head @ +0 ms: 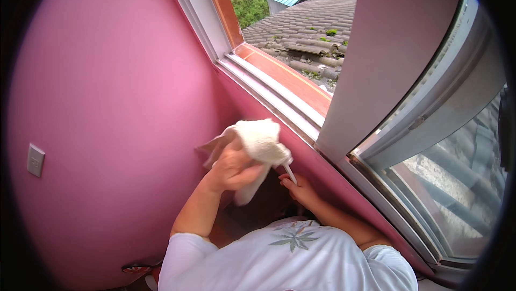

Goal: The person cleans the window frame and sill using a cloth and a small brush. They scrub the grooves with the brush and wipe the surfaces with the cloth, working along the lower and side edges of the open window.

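Observation:
A cream-coloured cloth (260, 140) is bunched in my left hand (234, 170), its loose ends hanging below and to the left; the hand is slightly blurred. My right hand (300, 190) holds a thin white handle (290, 173) between thumb and fingers. The handle's upper end meets or goes under the cloth, so what is at that end is hidden. Both hands are in front of my chest, beside the pink wall below the window sill track (274, 99).
An open window gap shows a tiled roof (310, 21) outside. To the right stand a grey window post (379, 57) and a glass pane (455, 186) in a metal frame. A pink wall (121, 109) with a wall switch plate (36, 160) rises on the left.

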A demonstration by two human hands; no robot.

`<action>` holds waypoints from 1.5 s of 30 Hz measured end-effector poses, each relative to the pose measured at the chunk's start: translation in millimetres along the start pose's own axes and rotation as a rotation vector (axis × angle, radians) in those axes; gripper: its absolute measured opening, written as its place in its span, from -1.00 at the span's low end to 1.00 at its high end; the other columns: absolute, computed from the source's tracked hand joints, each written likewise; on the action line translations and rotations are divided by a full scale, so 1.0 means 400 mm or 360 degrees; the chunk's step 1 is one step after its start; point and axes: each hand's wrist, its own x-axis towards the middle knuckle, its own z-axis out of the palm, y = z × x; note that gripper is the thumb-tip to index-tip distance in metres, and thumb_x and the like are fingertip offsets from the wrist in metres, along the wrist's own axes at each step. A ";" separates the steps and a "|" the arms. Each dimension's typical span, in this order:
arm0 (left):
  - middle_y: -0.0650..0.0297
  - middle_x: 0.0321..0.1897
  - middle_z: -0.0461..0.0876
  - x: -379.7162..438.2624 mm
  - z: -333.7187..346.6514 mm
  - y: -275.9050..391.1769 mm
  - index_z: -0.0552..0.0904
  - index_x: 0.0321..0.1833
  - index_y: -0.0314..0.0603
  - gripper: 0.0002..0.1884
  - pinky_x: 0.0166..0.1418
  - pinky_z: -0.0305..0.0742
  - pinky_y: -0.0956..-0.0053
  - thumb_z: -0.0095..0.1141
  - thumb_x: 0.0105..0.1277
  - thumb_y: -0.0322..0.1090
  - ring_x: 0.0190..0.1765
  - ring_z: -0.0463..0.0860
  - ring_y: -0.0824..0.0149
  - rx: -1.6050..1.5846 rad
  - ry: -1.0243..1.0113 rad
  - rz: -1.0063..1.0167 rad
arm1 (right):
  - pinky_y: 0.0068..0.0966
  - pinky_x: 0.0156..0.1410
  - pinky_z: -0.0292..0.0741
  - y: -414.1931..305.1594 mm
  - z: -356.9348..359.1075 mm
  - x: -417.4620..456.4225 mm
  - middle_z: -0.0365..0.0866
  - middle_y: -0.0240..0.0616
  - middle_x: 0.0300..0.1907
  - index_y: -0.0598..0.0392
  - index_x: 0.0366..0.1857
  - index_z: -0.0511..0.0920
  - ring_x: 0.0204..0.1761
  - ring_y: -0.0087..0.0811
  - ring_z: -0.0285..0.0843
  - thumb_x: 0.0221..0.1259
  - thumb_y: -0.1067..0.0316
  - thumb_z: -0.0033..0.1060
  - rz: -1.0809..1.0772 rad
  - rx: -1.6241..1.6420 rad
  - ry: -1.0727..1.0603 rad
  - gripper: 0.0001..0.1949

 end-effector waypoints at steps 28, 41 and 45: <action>0.10 -0.16 0.55 0.171 -0.192 -0.362 0.60 -0.32 -0.25 -0.84 0.06 0.41 0.13 0.02 0.25 -0.31 -0.02 0.52 0.01 0.1691 0.0351 -0.0061 | -0.70 -0.55 0.24 -0.067 -0.085 -0.113 0.55 -0.43 -0.38 0.07 -0.03 0.54 -0.62 -0.73 0.26 0.38 0.18 0.02 -0.0091 0.0199 -0.0096 -0.75; 0.00 -0.28 0.54 0.168 0.034 -0.246 0.53 -0.52 -0.31 -0.90 0.00 0.36 0.08 0.05 0.08 -0.43 -0.12 0.50 -0.05 0.1392 0.0668 -0.0045 | -0.69 -0.40 0.30 -0.098 -0.095 -0.124 0.56 -0.47 -0.39 0.07 -0.04 0.55 -0.50 -0.72 0.33 0.37 0.22 0.03 -0.0012 0.0108 -0.0147 -0.77; 0.12 -0.40 0.52 0.155 0.150 -0.118 0.54 -0.51 -0.26 -0.96 -0.05 0.35 0.15 0.08 -0.01 -0.45 -0.19 0.51 0.05 0.1215 0.0629 0.0187 | -0.70 -0.39 0.30 -0.109 -0.098 -0.111 0.56 -0.47 -0.39 0.07 -0.02 0.55 -0.48 -0.71 0.33 0.37 0.24 0.04 0.0101 0.0011 -0.0207 -0.77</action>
